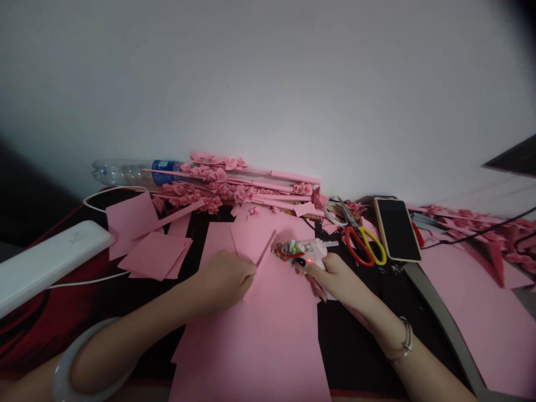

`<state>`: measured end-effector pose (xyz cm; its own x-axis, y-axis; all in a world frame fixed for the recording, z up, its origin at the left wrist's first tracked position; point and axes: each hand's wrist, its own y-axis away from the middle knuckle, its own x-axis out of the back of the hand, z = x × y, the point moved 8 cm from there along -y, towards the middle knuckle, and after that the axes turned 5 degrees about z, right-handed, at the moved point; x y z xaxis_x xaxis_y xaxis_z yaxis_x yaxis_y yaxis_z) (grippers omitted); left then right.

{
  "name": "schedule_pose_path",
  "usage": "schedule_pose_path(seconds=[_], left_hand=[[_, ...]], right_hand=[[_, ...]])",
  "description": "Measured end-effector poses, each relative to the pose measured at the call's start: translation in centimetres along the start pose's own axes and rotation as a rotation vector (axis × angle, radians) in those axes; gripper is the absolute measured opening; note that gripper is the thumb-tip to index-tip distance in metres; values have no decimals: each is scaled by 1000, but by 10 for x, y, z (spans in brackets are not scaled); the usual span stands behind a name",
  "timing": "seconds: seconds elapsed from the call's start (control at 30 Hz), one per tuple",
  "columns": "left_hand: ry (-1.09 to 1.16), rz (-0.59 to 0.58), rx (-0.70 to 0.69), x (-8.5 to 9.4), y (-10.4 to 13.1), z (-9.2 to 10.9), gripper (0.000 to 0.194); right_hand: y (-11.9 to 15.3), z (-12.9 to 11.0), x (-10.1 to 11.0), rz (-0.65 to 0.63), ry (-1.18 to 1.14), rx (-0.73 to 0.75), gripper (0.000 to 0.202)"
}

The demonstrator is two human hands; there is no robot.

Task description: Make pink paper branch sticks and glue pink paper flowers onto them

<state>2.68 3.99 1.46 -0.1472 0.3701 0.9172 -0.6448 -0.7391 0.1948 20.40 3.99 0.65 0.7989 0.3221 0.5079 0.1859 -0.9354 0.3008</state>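
My left hand (226,280) is closed, pinching a narrow pink paper strip (266,248) that slants up and to the right from the fingers. Wrapped round the handle of a pale glue gun (312,249) is my right hand (337,279). The gun's colourful front end points left, close to the strip, and a small red light glows on its body. I cannot tell whether the nozzle touches the paper. Beneath both hands lie large pink paper sheets (251,352), overlapping one another.
Pink paper flowers on stems (234,192) are heaped along the wall, beside a plastic bottle (125,172). Pink paper squares (153,255) and a white power bank or strip-like box (54,262) lie left. Scissors (363,245) and a phone (397,229) lie right, near more pink sheets (481,312).
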Motion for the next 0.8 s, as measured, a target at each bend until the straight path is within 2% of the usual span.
schedule_pose_path(seconds=[0.17, 0.33, 0.47, 0.63, 0.8], left_hand=[[3, -5, -1, 2, 0, 1, 25], [-17, 9, -4, 3, -1, 1, 25], [-2, -5, 1, 2, 0, 1, 25], [-12, 8, -12, 1, 0, 1, 26], [-6, 8, -12, 0, -1, 0, 25]], right_hand=[[9, -3, -12, -142, 30, -1, 36], [7, 0, -6, -52, 5, -6, 39], [8, 2, -10, -119, -10, -10, 30], [7, 3, -3, -30, -30, -15, 40], [8, 5, -6, -72, -26, -25, 32]])
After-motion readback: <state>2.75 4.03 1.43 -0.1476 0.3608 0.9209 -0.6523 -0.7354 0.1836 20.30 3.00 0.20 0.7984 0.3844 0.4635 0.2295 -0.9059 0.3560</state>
